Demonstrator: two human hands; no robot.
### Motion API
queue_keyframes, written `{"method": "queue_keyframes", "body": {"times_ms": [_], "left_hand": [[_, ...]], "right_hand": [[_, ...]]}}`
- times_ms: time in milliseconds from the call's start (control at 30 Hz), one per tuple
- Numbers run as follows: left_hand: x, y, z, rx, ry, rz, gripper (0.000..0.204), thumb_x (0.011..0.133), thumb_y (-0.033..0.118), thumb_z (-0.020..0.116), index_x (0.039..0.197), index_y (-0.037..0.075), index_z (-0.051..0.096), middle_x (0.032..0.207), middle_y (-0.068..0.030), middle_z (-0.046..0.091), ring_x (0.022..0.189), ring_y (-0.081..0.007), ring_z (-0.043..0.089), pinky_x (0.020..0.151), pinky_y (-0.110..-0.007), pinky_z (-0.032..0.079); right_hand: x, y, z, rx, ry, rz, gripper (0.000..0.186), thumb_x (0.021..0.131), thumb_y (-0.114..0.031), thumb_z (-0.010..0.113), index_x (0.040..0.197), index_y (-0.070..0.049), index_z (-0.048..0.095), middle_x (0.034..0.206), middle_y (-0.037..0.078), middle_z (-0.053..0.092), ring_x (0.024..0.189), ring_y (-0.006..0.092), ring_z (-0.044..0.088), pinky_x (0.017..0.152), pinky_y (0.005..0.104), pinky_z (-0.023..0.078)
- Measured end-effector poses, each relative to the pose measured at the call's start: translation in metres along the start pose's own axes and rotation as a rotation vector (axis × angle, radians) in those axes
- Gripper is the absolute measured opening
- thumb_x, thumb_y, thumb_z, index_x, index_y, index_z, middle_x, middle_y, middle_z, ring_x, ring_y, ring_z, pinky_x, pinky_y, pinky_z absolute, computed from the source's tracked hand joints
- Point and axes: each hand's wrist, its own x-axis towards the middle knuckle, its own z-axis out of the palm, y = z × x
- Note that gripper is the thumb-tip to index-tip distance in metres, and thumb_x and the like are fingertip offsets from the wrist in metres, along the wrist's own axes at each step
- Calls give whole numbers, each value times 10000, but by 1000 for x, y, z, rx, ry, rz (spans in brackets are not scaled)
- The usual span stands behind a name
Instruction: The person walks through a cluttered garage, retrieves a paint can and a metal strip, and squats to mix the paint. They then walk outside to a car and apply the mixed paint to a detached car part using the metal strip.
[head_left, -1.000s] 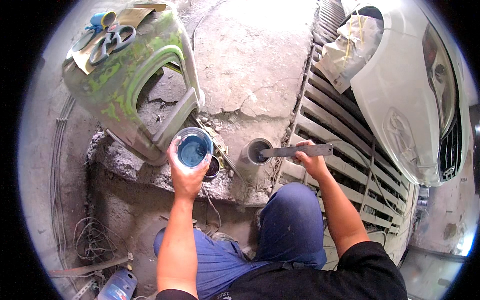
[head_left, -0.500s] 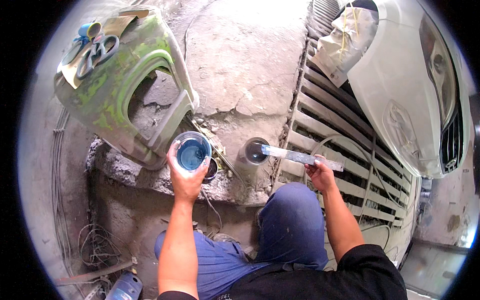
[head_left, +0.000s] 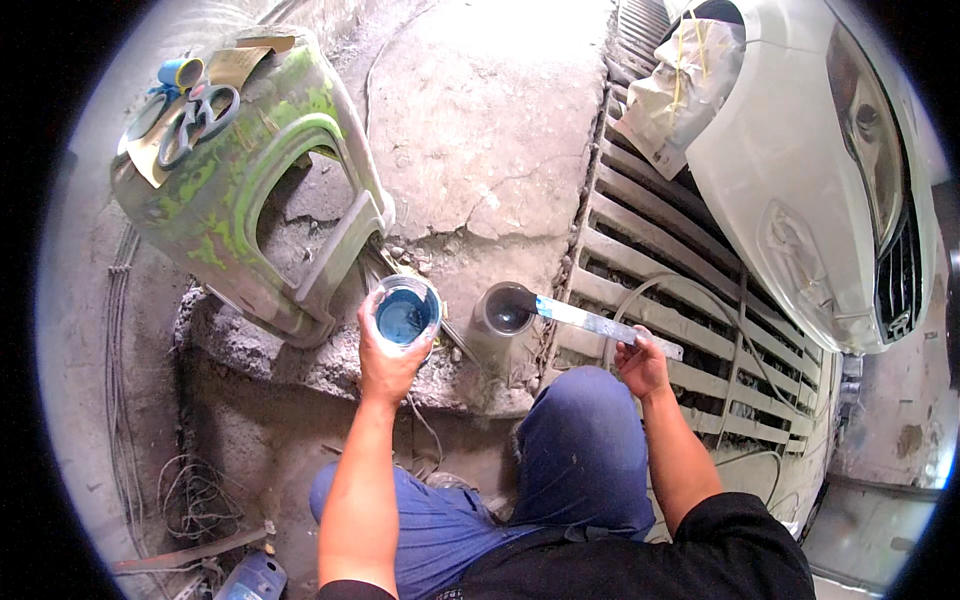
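My left hand (head_left: pixel 388 362) is closed around a clear plastic cup (head_left: pixel 431 345) with blue liquid (head_left: pixel 403 316) inside. The fingers wrap its left side and lower wall. My right hand (head_left: pixel 641 362) pinches the right end of a long flat strip (head_left: pixel 590 320), which looks like a mixing stick or ruler. Its far end is tinted blue and points left. That tip lies at the right edge of a second clear cup (head_left: pixel 503 309) holding a dark, greyish content; whether they touch I cannot tell. This second cup stands on the concrete between my hands.
A worn green plastic stool (head_left: pixel 230 190) at the left carries scissors (head_left: pixel 200 122), a blue-and-yellow tape roll (head_left: pixel 181 73) and brown paper. On the right, a slatted metal grate (head_left: pixel 690 295) runs under a pale car front (head_left: pixel 790 180). A blue container (head_left: pixel 252 576) lies lower left, near cables.
My left hand has shifted right with the cup of blue liquid, closer to the second cup. The strip has moved slightly right and its blue-tinted end sits a little lower.
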Motion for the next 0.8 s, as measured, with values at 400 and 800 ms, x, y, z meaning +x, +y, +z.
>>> {"method": "queue_keyframes", "body": {"times_ms": [400,800], "left_hand": [[-1,-47,63,255,-241,-65,844,611,220,841,1317,52,411,1249,-145,547,1162,-288,535,1016,-373,405],[15,-6,83,147,-229,105,806,654,249,819,1312,50,397,1226,-146,546,1150,-279,534,1016,-385,401]], "right_hand": [[-26,-49,54,-18,-129,-126,299,845,-131,567,1143,-136,536,970,93,647,828,247,663,739,367,551],[-68,-82,205,-736,-351,-286,260,840,-10,613,1095,-4,558,938,142,663,881,252,672,741,338,545]]}}
